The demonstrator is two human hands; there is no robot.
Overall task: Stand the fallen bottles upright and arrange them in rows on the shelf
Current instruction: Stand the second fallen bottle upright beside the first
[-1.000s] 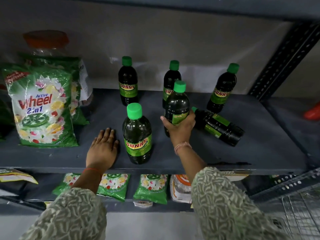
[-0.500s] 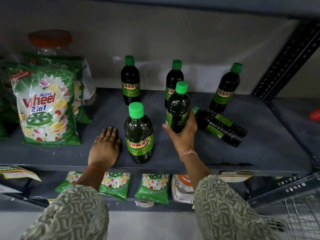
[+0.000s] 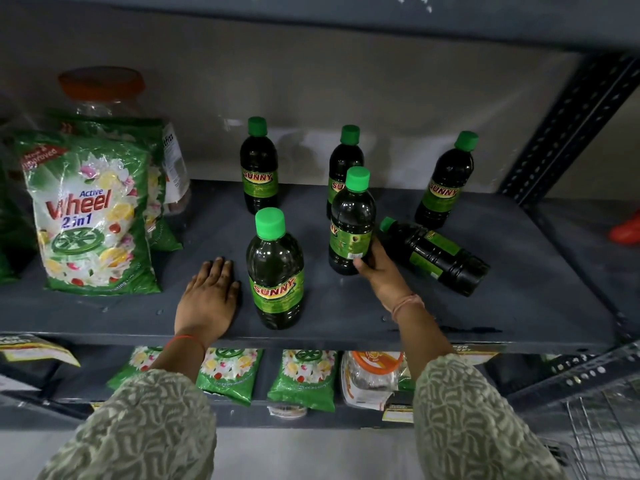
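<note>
Dark bottles with green caps and "SUNNY" labels stand on a grey shelf point(image 3: 519, 306). Three stand along the back: left point(image 3: 258, 168), middle point(image 3: 343, 157), right point(image 3: 445, 183). A nearer bottle point(image 3: 276, 271) is upright at the front. My right hand point(image 3: 379, 271) grips the base of another upright bottle point(image 3: 351, 220) in the middle of the shelf. One bottle point(image 3: 434, 256) lies on its side just right of that hand, cap pointing left. My left hand point(image 3: 209, 299) rests flat on the shelf, left of the front bottle, holding nothing.
Green "Wheel" detergent bags point(image 3: 90, 216) and a clear jar with an orange lid point(image 3: 102, 88) fill the shelf's left end. More packets point(image 3: 301, 375) hang below. A perforated metal upright point(image 3: 571, 126) borders the right; a wire basket point(image 3: 606, 431) sits bottom right.
My right hand has slid lower on the middle bottle, from its waist to its base, and the bottle now stands set down. My left hand has stayed flat on the shelf.
</note>
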